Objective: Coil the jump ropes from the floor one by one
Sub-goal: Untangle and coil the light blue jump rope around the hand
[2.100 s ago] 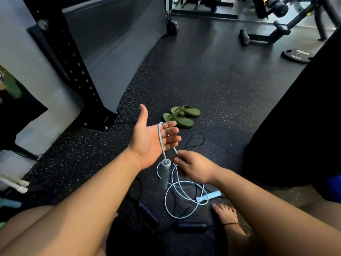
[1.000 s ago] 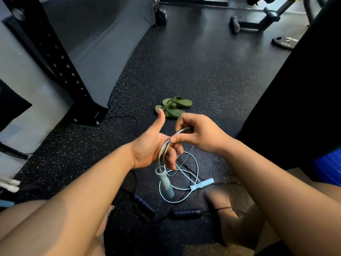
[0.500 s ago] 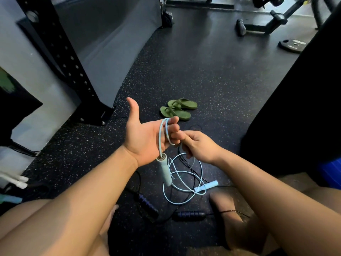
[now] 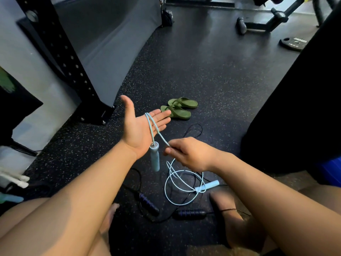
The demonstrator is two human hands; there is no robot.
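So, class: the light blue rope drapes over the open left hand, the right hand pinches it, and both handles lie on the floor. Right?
Not both. The head view shows one handle hanging below the left hand; only the other handle lies on the floor. The light blue rope does drape over that open hand, and the right hand pinches it.

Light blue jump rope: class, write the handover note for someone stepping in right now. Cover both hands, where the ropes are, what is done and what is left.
Left hand: open, palm up, fingers straight, carrying the light blue jump rope draped over them.
Right hand: pinches the cord just below the left palm.
One handle hangs below the left palm. The second handle and most of the cord lie loose on the floor.
Done: roughly one turn over the left fingers.
Left: wind the rest of the blue cord, then coil the dark jump rope lying uncoiled by the feet.
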